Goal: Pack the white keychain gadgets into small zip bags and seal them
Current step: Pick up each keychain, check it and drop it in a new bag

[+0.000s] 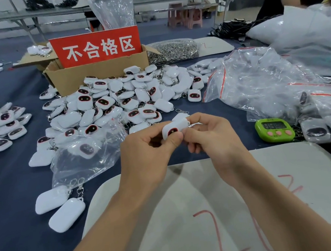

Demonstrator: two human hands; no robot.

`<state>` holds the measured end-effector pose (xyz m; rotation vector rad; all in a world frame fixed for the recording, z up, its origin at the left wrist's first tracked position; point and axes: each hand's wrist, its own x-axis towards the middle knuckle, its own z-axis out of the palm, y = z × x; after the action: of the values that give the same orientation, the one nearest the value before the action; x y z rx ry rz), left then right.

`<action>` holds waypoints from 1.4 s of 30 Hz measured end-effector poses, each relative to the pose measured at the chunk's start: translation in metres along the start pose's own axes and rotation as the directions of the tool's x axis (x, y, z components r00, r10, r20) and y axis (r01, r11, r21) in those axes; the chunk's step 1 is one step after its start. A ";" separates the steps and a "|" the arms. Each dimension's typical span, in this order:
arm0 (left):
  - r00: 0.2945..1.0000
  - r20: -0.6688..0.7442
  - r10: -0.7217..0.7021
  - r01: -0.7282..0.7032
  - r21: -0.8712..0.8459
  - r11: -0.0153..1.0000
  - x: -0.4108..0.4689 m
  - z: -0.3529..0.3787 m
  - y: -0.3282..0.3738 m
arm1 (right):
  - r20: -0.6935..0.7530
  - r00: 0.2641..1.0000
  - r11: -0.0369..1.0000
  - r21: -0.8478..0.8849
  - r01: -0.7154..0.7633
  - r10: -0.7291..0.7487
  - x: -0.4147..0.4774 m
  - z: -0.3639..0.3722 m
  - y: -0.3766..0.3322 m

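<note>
Pinching one white keychain gadget between them, left hand and right hand hold fingers clamped on it above the near edge of the tabletop, before the gadget heap; zip bags lie toward the right edge.

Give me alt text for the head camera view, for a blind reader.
A person's left hand and right hand together pinch one white keychain gadget over a dark blue table. Behind them lie a heap of loose gadgets, clear zip bags at right, a green timer and a cardboard box with a red sign.
</note>
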<state>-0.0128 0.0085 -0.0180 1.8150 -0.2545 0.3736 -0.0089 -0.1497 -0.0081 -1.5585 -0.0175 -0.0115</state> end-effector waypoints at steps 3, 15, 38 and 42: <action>0.984 -0.125 0.127 -0.099 0.206 0.973 0.003 -0.012 0.004 | -0.062 0.998 1.000 0.005 -0.007 0.008 0.000 0.000 0.000; 0.982 -0.048 -0.180 0.153 0.758 0.634 0.024 -0.075 -0.022 | -0.212 0.976 0.994 -0.074 -0.077 0.059 0.003 0.006 0.002; 0.982 -0.191 0.006 0.030 0.182 0.983 0.008 -0.022 -0.007 | -0.282 0.956 0.996 0.017 0.091 -0.082 0.002 0.003 -0.012; 0.866 -0.461 -0.191 0.105 -0.207 0.973 0.024 -0.040 -0.008 | -0.463 0.886 0.934 -0.307 -0.183 0.021 0.009 -0.010 -0.001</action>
<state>0.0074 0.0493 -0.0063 1.5002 0.1960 0.6560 -0.0003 -0.1600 -0.0070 -1.8724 0.4626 -0.3103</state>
